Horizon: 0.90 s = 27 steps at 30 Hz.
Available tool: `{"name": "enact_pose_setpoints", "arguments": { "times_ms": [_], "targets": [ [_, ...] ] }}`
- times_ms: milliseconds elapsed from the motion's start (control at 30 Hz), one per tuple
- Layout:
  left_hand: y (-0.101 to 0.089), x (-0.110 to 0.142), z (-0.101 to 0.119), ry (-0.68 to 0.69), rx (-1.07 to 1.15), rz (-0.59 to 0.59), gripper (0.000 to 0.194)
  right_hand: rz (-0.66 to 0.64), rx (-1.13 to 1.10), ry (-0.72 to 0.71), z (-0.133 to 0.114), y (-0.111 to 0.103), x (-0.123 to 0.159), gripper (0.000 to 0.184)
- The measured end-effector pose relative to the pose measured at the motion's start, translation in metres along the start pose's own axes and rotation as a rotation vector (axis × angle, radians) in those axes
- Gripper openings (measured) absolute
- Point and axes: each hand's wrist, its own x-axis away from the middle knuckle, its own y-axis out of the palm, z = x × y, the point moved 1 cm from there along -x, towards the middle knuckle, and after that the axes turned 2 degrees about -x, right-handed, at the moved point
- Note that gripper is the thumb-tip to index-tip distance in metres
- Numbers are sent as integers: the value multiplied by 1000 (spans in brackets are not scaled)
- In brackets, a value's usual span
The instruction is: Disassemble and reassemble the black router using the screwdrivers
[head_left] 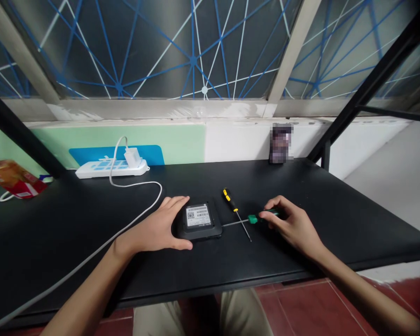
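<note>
A flat black boxy device [205, 232] with a white printed label [198, 216] lies on the black table. My left hand [157, 226] grips its left side, fingers at the far edge and thumb at the near edge. My right hand [292, 224] is closed on the handle of a green screwdriver [253, 219]. The screwdriver's shaft points left, its tip at the device's right side; whether it sits in a slot or screw I cannot tell. A yellow-and-black screwdriver [230, 200] lies between device and right hand, its shaft crossing the green one's.
A white power strip [112, 169] with a plugged-in white charger [132, 157] stands at the back left. Its white cable [140, 215] runs past my left arm. An orange-red pouch [16, 179] is far left. A blurred-out upright object [280, 143] leans on the back wall.
</note>
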Motion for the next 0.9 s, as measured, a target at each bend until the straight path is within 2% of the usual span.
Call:
{"name": "enact_pose_setpoints", "arguments": {
  "times_ms": [133, 333, 467, 633, 767, 833, 900],
  "targets": [
    [1, -1, -1, 6, -13, 4, 105, -114, 105, -68, -1, -6, -4, 35],
    [1, -1, -1, -15, -12, -12, 107, -457, 110, -192, 0, -21, -6, 30],
    [1, 1, -2, -10, -9, -3, 106, -580, 149, -221, -6, -26, -1, 30],
    [1, 1, -2, -6, -2, -6, 107, -552, 172, -213, -3, -35, 0, 22],
    [0, 1, 0, -19, -9, -22, 106, -390, 250, -137, 8, -39, -6, 27],
    [0, 1, 0, -15, -12, -20, 105, -294, 339, -70, 10, -36, -9, 33],
    [-1, 1, 0, -14, -16, -20, 106, -257, 423, -34, 9, -29, -14, 33]
  ]
}}
